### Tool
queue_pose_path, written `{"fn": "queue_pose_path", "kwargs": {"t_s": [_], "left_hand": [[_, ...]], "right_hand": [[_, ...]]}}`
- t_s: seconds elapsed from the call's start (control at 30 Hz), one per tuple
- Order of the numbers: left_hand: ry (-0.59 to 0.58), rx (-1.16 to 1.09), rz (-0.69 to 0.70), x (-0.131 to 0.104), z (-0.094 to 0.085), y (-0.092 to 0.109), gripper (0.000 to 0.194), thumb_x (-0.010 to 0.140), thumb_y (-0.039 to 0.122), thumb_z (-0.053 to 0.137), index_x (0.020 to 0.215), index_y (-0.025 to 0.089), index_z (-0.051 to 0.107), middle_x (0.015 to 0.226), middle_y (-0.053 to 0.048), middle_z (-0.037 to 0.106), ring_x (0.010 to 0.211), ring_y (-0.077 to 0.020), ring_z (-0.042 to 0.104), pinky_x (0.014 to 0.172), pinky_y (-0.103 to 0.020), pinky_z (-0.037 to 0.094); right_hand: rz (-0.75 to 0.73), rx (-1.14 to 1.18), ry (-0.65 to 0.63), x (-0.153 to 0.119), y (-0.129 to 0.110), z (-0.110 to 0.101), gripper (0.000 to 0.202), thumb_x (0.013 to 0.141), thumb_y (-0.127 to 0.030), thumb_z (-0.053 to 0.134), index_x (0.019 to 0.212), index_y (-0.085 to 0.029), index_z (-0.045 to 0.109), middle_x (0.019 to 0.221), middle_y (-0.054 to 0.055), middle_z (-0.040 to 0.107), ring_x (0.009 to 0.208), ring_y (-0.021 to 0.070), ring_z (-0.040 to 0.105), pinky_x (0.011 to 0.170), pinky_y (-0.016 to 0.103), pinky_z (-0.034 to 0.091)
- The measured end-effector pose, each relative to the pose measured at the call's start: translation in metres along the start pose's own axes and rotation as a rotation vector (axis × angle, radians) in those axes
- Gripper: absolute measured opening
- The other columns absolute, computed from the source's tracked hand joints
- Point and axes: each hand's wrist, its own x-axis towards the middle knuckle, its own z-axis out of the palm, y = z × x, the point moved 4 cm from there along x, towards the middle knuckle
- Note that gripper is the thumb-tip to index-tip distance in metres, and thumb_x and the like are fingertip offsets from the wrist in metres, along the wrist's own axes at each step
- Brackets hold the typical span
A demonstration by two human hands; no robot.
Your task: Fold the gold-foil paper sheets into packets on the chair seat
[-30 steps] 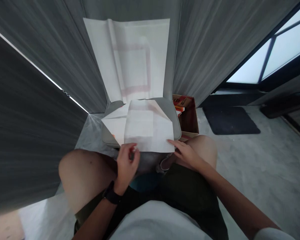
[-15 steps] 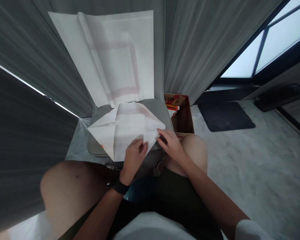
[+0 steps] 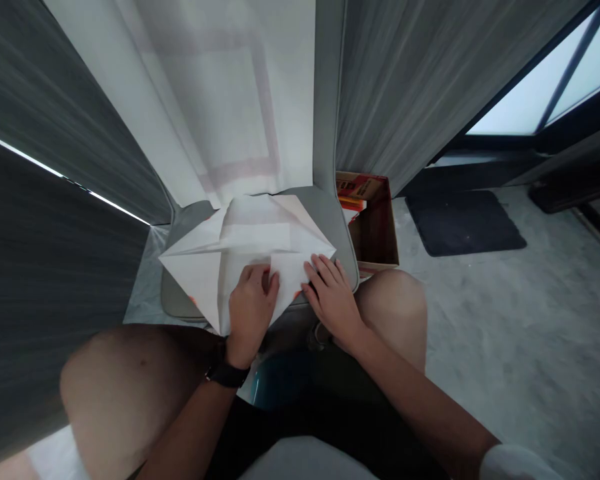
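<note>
A folded white paper [image 3: 250,250] lies on the grey seat [image 3: 337,230] of a chair, just in front of the person's knees. The left hand [image 3: 250,310] rests on the near part of the paper, its fingers [image 3: 260,275] loosely curled and pressing down on a fold; they seem to pinch nothing, though the fingertips are partly hidden. The right hand [image 3: 333,297] lies flat beside it, fingers spread and open, the tips touching the paper's right corner and the palm over the seat's front edge. So the paper sits under and beyond both sets of fingers, its creased flaps opening away toward the chair back. A black watch [image 3: 225,375] is on the left wrist. A larger white sheet [image 3: 220,100] hangs against the chair back, with a faint pinkish square showing through it. To the right of the seat stands a cardboard box [image 3: 375,227] on the floor, and farther right lies a dark mat [image 3: 467,223]
</note>
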Motion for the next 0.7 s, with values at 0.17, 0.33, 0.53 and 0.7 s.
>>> {"fn": "queue_pose_path", "kwargs": {"t_s": [0.17, 0.33, 0.53, 0.7], "left_hand": [[0.008, 0.034, 0.288, -0.013, -0.004, 0.017, 0.039, 0.106, 0.025, 0.056, 0.144, 0.017, 0.057, 0.143, -0.018, 0.063, 0.138, -0.0331, 0.056, 0.114, -0.051, 0.05], [-0.186, 0.099, 0.513, -0.029, 0.011, 0.015, 0.047, 0.109, 0.023, 0.05, 0.156, 0.021, 0.049, 0.16, -0.012, 0.055, 0.154, -0.0311, 0.045, 0.126, -0.054, 0.04], [-0.238, 0.174, 0.527, -0.037, 0.017, 0.006, 0.061, 0.11, 0.029, 0.049, 0.168, 0.019, 0.033, 0.168, -0.013, 0.043, 0.161, -0.0309, 0.033, 0.131, -0.055, 0.031], [-0.206, 0.191, 0.53, -0.039, 0.017, 0.009, 0.063, 0.109, 0.029, 0.051, 0.168, 0.016, 0.032, 0.168, -0.015, 0.043, 0.161, -0.0319, 0.032, 0.131, -0.056, 0.03]], "right_hand": [[0.009, -0.015, 0.005, -0.002, -0.001, 0.004, 0.047, 0.112, -0.035, 0.042, 0.151, -0.016, 0.06, 0.161, 0.014, 0.055, 0.154, 0.0279, 0.045, 0.131, 0.054, 0.03], [0.017, -0.007, -0.007, -0.001, 0.0, 0.004, 0.048, 0.113, -0.034, 0.038, 0.156, -0.019, 0.055, 0.164, 0.013, 0.052, 0.156, 0.0273, 0.042, 0.132, 0.056, 0.028], [0.014, 0.005, -0.058, -0.001, 0.001, 0.004, 0.052, 0.113, -0.034, 0.037, 0.162, -0.02, 0.047, 0.167, 0.013, 0.047, 0.159, 0.0281, 0.038, 0.132, 0.058, 0.027], [0.002, -0.032, -0.067, 0.0, 0.0, 0.006, 0.053, 0.113, -0.034, 0.035, 0.163, -0.018, 0.046, 0.169, 0.013, 0.044, 0.16, 0.0272, 0.036, 0.133, 0.057, 0.024]]}}
